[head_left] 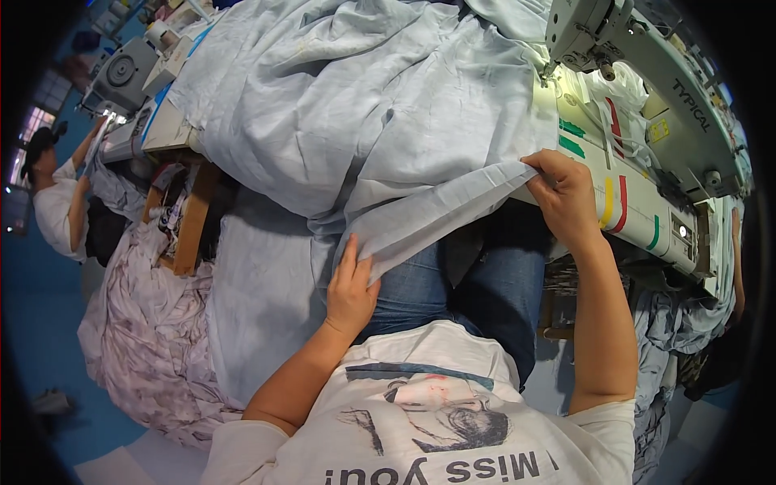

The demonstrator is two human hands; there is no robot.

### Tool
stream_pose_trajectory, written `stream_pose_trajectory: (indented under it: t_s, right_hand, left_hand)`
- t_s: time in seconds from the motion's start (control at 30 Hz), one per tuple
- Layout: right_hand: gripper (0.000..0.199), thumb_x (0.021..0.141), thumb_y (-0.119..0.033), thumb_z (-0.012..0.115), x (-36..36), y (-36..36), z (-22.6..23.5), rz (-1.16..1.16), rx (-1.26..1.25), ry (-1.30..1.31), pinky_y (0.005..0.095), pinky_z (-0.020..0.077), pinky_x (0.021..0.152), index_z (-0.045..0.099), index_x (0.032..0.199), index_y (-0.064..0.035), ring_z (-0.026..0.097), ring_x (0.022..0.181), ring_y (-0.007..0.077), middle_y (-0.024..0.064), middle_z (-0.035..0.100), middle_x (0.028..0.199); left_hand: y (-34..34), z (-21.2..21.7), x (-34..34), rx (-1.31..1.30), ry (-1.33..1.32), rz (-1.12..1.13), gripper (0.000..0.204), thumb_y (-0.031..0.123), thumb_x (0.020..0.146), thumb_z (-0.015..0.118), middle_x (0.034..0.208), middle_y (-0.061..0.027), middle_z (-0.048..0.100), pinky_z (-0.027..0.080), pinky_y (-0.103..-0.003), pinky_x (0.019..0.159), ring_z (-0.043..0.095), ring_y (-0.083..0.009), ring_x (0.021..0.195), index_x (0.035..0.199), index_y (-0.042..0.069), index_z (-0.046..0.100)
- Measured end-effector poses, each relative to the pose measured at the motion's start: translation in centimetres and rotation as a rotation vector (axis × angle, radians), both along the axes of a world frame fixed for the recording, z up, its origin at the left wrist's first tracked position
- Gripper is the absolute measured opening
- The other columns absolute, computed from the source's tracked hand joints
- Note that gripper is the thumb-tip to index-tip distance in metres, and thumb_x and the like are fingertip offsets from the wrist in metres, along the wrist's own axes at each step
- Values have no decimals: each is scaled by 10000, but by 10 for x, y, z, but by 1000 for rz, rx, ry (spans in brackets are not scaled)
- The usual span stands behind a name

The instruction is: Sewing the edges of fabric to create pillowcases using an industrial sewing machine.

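1. At the far left, another person [50, 198] sits at a second sewing machine [121, 74]; that person's work is too small and bent by the lens to make out.
2. A patterned cloth heap [145, 339] lies on the floor below the sewing table's left end, seemingly put aside there.
3. The left hand [349, 289] lies flat and narrow over the person's lap, fingers pressing down the lower end of a folded strip of pale blue fabric [436, 212], so the fold stays taut.
4. The bulk of the pale blue cloth [339, 105] is piled across the table and spills over its near edge, hiding most of the surface.
5. The right hand [566, 194] pinches the strip's upper end at the table's near edge, closed on it, thumb hidden underneath.
6. The white sewing machine [647, 73] stands at the table's right end; its needle area is hard to read.
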State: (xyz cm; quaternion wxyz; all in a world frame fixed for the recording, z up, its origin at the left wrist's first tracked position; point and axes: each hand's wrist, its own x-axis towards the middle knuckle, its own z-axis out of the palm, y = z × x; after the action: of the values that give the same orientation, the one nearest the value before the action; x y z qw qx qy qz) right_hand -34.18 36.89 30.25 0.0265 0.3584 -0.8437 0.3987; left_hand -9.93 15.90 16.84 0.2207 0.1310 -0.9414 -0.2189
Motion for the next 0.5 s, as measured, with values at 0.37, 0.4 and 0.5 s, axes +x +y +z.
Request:
stream_pose_trajectory:
  t_s: [0.37,0.4,0.5]
  right_hand:
    - [366,771,-16,691,9,-14,34,-75,-87,426,364,447,947,627,1129,-59,563,1121,315,134,596,1196]
    - [457,763,-31,713,12,-15,42,-64,-87,387,379,422,987,590,1201,-75,524,1179,332,144,558,1256]
    - [433,756,-24,717,29,-16,51,-42,-159,296,377,431,974,603,1171,-61,537,1156,335,147,564,1243]
  left_hand:
    - [-78,236,95,271,308,-52,254,204,736,748,613,-26,520,327,-278,538,467,-137,579,644,29,588]
    - [-73,257,101,219,237,5,269,203,772,726,627,-35,516,322,-271,548,466,-134,594,650,22,569]
    - [-62,271,86,121,320,83,261,177,809,697,674,-56,518,304,-253,565,457,-125,623,683,-1,554]
